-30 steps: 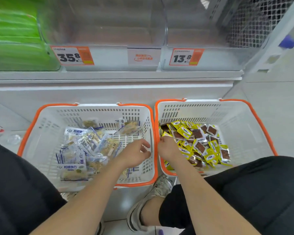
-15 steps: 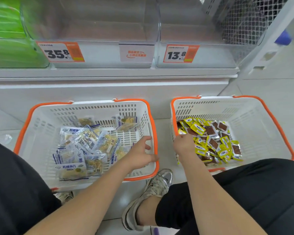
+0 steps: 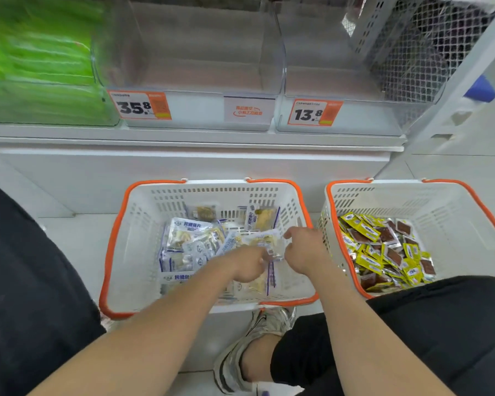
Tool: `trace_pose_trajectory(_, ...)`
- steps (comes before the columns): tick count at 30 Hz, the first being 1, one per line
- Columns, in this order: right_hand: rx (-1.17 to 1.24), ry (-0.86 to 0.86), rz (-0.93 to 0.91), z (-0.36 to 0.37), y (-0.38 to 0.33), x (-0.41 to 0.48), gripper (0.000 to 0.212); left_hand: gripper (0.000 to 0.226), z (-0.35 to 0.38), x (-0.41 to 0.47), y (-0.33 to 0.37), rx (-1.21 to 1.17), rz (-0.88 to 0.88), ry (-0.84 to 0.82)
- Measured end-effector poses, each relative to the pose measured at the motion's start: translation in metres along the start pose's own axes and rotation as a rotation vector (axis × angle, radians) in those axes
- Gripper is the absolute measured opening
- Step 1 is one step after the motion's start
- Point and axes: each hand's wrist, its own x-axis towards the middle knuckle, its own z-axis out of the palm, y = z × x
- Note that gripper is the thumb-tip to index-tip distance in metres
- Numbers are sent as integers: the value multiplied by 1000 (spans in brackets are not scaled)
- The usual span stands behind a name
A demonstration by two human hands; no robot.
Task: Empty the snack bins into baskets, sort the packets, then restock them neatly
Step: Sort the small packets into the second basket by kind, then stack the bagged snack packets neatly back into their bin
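Two white baskets with orange rims stand on the floor below the shelf. The left basket [image 3: 132,241] holds several clear packets with blue print [image 3: 189,238]. In the right basket [image 3: 452,224] lies a heap of small yellow and brown packets [image 3: 383,250]. Both hands are inside the left basket. My left hand [image 3: 247,267] and my right hand [image 3: 305,250] each pinch one clear packet [image 3: 269,244] between them, just above the pile. Two clear bins [image 3: 200,67] on the shelf above look empty.
Price tags reading 35.8 [image 3: 140,105] and 13.8 [image 3: 315,113] hang on the bin fronts. A bin of green packets [image 3: 37,67] sits at the left. My bent knees in black flank the baskets, and a sneaker [image 3: 257,338] rests below them.
My right hand left the right basket and crossed into the left one. Both hands now hold a clear packet. The right basket sits farther from the left one than a second ago.
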Motion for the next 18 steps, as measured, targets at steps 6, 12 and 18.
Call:
trace_pose_trajectory(6, 166, -166, -28, -7, -63, -21, 33, 39, -30, -62, -87, -29, -242, 165)
trace_pose_trajectory(12, 153, -306, -110, 14, -111, -17, 38, 49, -13, -86, -138, -21, -456, 241)
trace_pose_trajectory(18, 199, -291, -35, 54, -119, 28, 11, 80, 11, -60, -190, 39, -403, 254)
